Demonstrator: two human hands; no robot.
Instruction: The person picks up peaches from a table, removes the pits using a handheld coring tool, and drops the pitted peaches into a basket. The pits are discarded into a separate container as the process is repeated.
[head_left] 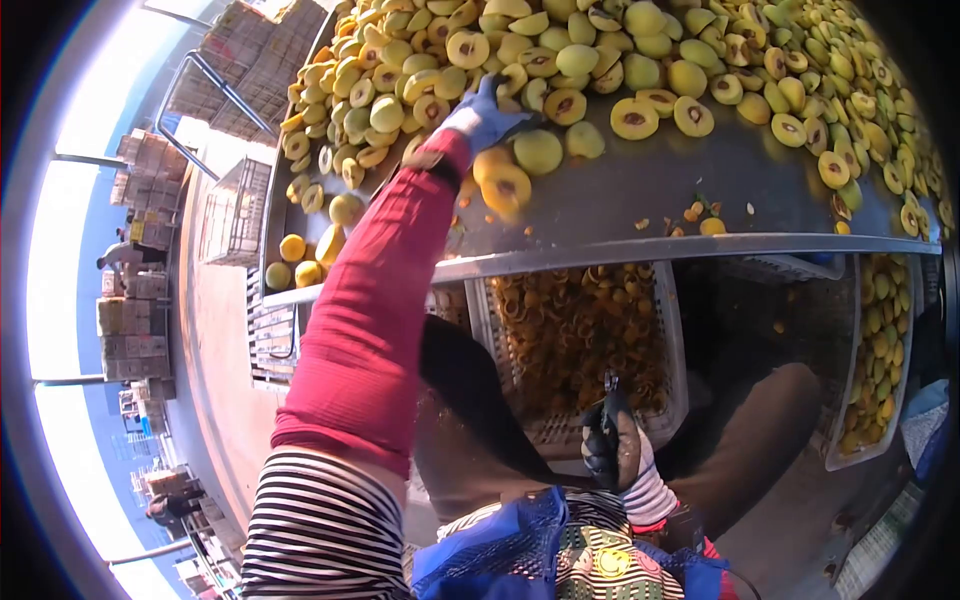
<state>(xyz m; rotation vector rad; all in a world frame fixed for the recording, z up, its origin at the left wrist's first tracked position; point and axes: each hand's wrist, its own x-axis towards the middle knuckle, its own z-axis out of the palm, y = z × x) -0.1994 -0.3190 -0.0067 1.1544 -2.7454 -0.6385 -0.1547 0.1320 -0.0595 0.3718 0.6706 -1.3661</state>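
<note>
1. One head view: your left hand (480, 118) is spread over the cut fruit (565, 106), pile fanning out beyond it.
2. Your right hand (618, 448) is curled round a small tool (611, 382), tip up, probably kept low to free your reach.
3. Table rim (600, 249) sits nearer you than the left; room opens right of that hand.

No text, label, brand, number or sign can be read.
</note>
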